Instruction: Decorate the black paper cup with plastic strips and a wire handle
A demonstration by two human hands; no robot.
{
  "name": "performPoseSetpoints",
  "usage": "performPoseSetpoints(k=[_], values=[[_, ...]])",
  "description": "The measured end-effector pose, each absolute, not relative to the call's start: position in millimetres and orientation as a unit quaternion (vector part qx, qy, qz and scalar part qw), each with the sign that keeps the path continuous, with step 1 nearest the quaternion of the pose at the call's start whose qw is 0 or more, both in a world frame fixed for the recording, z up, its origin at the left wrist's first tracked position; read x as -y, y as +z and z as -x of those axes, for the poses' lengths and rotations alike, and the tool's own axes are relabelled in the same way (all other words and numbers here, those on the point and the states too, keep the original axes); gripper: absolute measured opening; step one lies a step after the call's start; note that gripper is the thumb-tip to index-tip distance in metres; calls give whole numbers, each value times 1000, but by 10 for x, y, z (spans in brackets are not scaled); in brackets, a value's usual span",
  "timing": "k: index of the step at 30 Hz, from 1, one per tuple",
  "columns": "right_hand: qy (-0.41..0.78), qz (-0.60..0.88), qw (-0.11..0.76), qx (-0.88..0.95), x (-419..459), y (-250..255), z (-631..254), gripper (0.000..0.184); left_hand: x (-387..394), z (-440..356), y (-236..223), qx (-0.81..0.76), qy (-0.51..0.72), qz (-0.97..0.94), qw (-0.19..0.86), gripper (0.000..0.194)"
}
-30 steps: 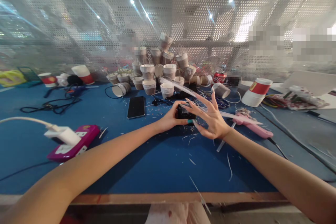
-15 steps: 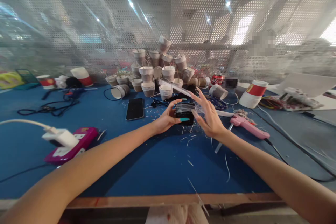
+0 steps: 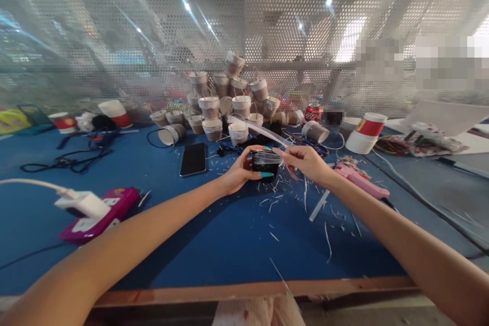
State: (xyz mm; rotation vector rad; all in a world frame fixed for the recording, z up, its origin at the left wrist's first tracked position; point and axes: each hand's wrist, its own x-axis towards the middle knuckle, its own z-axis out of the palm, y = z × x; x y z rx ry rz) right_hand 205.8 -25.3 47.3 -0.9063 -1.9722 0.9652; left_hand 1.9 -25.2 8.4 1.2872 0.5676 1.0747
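Observation:
My left hand [image 3: 237,172] is closed around a small black box-like object [image 3: 263,162] with shiny clear film or strands across its upper part. Its thumb lies along the front, and a turquoise nail shows there. At the object's right edge is my right hand [image 3: 303,162], its fingers pinched together; what they hold is too small or hidden to make out. Long clear glue sticks [image 3: 263,133] lie just behind my right hand. Beside my right wrist rests a pink glue gun [image 3: 361,181], partly covered by the forearm, with its clear stick [image 3: 319,206] nearby.
Small bucket-like cups [image 3: 209,107] with handles are piled at the back. A black phone [image 3: 193,159] lies left of my hands. Further left is a purple power strip [image 3: 120,198] with a white plug [image 3: 84,204]. Red-and-white paper cups [image 3: 367,133] stand right; thin white scraps litter the blue table [image 3: 214,244].
My right hand's spread fingers have closed into a pinch at the black object's right edge. My left hand keeps holding the object, and its film-covered side shows more now. The view has shifted slightly.

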Motion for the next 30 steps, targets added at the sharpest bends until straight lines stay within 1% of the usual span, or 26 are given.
performPoseSetpoints(k=[4,7,12,16,22,28,30], values=[[369,356,387,767,300,561,-2076,48,230,-10,64,-288,499,-579,577,61],[349,354,391,774,294,559,-2098,45,241,-15,71,-296,512,-578,563,61],[301,369,391,788,231,511,-2139,44,305,-52,120,-274,489,-557,613,61],[281,374,399,788,247,535,-2131,46,321,-61,122,-256,476,-533,651,62],[325,360,427,763,264,496,-2068,47,299,-38,102,-236,468,-521,674,64],[350,368,482,714,308,362,-1966,42,371,-87,140,-218,438,-471,734,76],[346,370,486,712,349,352,-1927,41,400,-132,132,-239,435,-462,735,78]])
